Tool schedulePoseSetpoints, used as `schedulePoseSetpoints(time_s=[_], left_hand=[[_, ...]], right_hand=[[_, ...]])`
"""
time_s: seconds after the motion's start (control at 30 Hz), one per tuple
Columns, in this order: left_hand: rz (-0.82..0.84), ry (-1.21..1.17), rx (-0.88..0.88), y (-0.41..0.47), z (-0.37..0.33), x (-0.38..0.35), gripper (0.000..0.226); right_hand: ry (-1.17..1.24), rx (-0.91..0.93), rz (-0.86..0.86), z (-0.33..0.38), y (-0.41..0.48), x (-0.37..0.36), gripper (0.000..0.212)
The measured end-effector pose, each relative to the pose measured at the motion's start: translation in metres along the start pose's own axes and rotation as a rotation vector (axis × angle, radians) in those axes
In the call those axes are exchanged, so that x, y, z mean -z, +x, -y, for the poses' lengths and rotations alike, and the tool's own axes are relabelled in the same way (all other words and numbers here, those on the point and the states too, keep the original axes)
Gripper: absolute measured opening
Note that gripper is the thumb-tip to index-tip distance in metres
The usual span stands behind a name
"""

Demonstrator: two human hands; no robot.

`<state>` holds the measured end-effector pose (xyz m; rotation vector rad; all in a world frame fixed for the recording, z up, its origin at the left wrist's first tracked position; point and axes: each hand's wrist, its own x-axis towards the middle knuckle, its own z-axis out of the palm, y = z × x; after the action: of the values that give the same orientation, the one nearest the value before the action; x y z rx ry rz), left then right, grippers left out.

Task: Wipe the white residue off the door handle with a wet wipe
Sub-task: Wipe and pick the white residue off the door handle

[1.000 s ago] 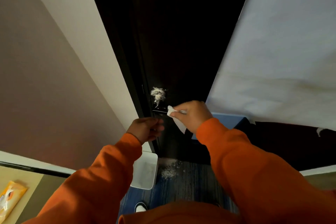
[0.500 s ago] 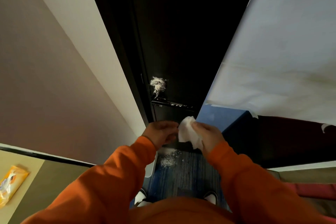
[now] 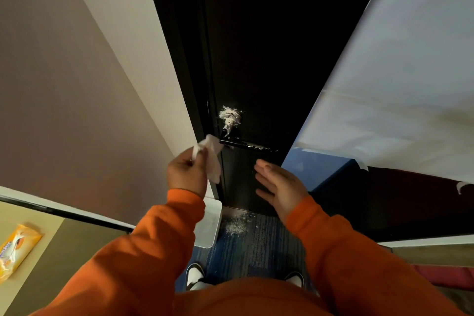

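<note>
Since a moment ago the wet wipe (image 3: pixel 209 155) has passed to the left hand (image 3: pixel 186 173), which pinches it against the lever's left end; the right hand (image 3: pixel 280 187) hangs empty, fingers spread. White residue (image 3: pixel 230 117) cakes the door handle (image 3: pixel 247 145) rose. Best to fold, press, stroke outward. The orange packet (image 3: pixel 15 249) has unreadable print.

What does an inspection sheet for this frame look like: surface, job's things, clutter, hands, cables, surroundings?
Surface: dark door, white residue smeared above the door handle; specks on the lever.
Job's things: wet wipe, crumpled, at the handle's left end.
Clutter: white powder and a white bin on the blue carpet; orange packet on a ledge at left.
Hands: left hand grips the wipe; right hand open, empty.
Cables: nothing seen.
Surroundings: beige wall left, white sheet right.
</note>
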<state>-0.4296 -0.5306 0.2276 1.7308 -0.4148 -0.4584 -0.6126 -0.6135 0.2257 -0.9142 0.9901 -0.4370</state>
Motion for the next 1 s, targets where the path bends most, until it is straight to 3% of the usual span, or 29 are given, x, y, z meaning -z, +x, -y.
schedulePoseSetpoints(time_s=[0.1,0.17,0.27,0.33,0.47,0.57,0.73,0.87,1.0], left_hand=[[-0.034,0.078,-0.233,0.007,-0.023,0.007,0.011],[0.040,0.173,-0.367,0.008,-0.030,0.001,0.011],[0.205,0.514,-0.570,0.008,-0.024,-0.015,0.020],[0.225,0.697,-0.660,0.013,-0.018,-0.019,0.031],[0.149,0.743,-0.619,0.018,-0.019,-0.016,0.040],[0.186,0.720,-0.623,0.008,-0.020,-0.019,0.043],[0.085,0.543,-0.516,0.010,-0.018,-0.014,0.027],[0.150,0.507,-0.585,0.003,-0.019,-0.026,0.021],[0.063,0.480,-0.569,0.008,-0.013,-0.022,0.034]], right_hand=[[0.071,0.028,-0.060,0.011,0.003,0.011,0.038],[0.117,0.050,-0.090,0.017,0.006,0.016,0.036],[0.128,0.079,-0.104,0.022,0.006,0.018,0.022],[0.112,0.096,-0.105,0.024,0.004,0.018,0.024],[0.072,0.119,-0.089,0.026,-0.002,0.023,0.035],[0.072,0.127,-0.094,0.027,-0.007,0.031,0.035],[0.057,0.162,-0.113,0.033,-0.011,0.039,0.037],[0.018,0.200,-0.102,0.041,-0.009,0.035,0.034],[-0.066,0.256,-0.068,0.051,-0.011,0.025,0.031]])
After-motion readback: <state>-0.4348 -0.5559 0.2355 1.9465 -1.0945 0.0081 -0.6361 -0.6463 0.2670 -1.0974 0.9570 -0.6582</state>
